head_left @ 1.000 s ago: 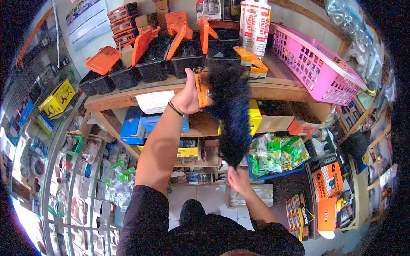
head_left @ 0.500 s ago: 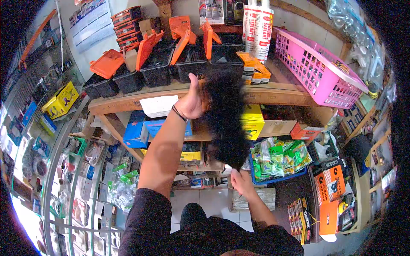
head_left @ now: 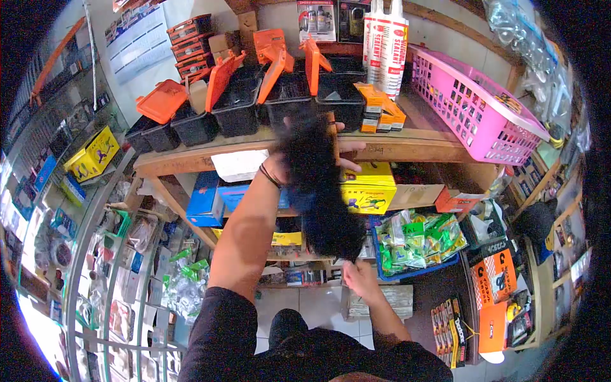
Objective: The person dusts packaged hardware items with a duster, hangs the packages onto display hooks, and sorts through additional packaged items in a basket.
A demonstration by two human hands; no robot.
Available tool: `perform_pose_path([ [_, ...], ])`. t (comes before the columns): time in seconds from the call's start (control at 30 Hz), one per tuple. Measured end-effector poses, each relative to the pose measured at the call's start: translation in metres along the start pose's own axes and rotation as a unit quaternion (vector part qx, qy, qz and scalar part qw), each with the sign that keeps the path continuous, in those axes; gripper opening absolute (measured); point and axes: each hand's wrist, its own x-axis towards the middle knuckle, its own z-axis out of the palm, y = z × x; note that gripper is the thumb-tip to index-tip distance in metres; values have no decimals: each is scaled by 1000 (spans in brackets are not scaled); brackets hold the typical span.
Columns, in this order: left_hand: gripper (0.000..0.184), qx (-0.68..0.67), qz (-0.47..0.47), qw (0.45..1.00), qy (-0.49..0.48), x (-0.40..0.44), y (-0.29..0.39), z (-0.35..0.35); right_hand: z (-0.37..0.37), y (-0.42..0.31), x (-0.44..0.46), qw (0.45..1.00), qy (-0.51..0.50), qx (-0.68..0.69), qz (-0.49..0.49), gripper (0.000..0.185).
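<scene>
My right hand (head_left: 360, 279) is closed round the lower end of a black feather duster (head_left: 324, 197), whose fluffy head stands upright and is smeared by motion. Behind the bristles is my left hand (head_left: 275, 167), largely hidden, its thumb on the left and fingertips poking out on the right. Between those fingers and the duster shows the edge of an orange-brown box-like thing (head_left: 332, 137), which the left hand seems to grip. Just beyond, black bins (head_left: 286, 105) with raised orange lids (head_left: 223, 79) line the wooden shelf (head_left: 407, 150).
White sealant tubes (head_left: 385, 54), small orange boxes (head_left: 382, 114) and a pink basket (head_left: 471, 108) stand on the shelf. Below are a yellow box (head_left: 372, 188), blue boxes (head_left: 205, 200) and a blue tray (head_left: 414, 274) of green packets. Glass cases (head_left: 114, 254) stand at the left.
The feather duster's head has swung left across my left hand, uncovering fingertips and the orange-brown edge on its right. My right hand keeps its grip near the same place.
</scene>
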Motion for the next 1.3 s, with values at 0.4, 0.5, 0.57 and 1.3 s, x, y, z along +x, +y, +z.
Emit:
perform_pose_path([
  [0.4, 74, 128, -13, 968, 213, -10, 5, 13, 8, -10, -9, 998, 10, 55, 5, 42],
  [0.5, 62, 24, -10, 999, 19, 0, 1, 15, 18, 3, -12, 989, 50, -88, -107, 46],
  [0.57, 72, 121, 15, 988, 91, -1, 2, 16, 14, -4, -8, 995, 58, -31, -71, 45],
  [1.3, 91, 382, -35, 922, 50, 3, 8, 26, 40, -46, -43, 990, 116, -86, 9, 46],
])
